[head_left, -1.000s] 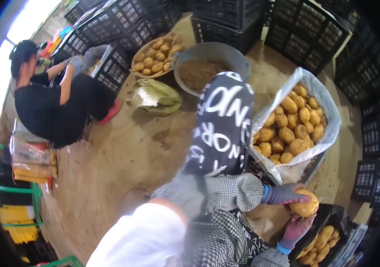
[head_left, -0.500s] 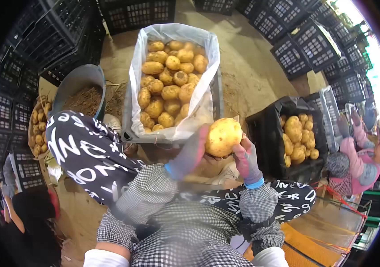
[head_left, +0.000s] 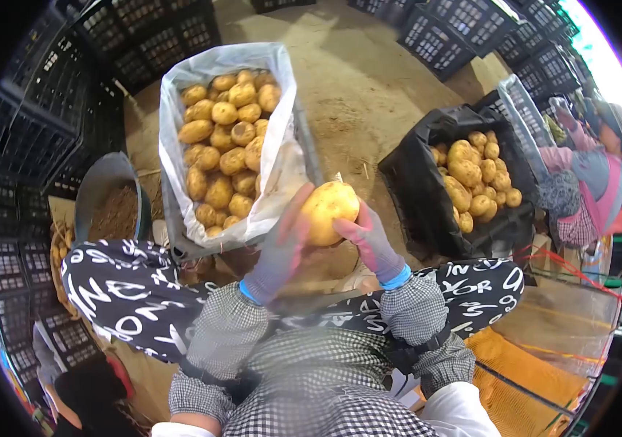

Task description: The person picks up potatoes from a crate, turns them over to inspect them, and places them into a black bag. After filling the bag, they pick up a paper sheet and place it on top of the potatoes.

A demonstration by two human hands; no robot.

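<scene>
A large yellow potato is held up between both gloved hands, in front of my lap. My left hand wraps its left side, the palm partly hidden from view. On the other side my right hand grips it, thumb pressed on the front surface. Just beyond, to the left, stands a grey crate with a white plastic liner, full of potatoes. To the right a crate lined in black holds more large potatoes.
A dark tub with soil inside stands at the left. Stacked black crates line the left and back. A person sits at the far right, another at lower left. Orange mesh sacking lies at lower right.
My view has turned right, so the crates appear further left. The potato has been turned in my hands, and my right thumb now lies across its front.
</scene>
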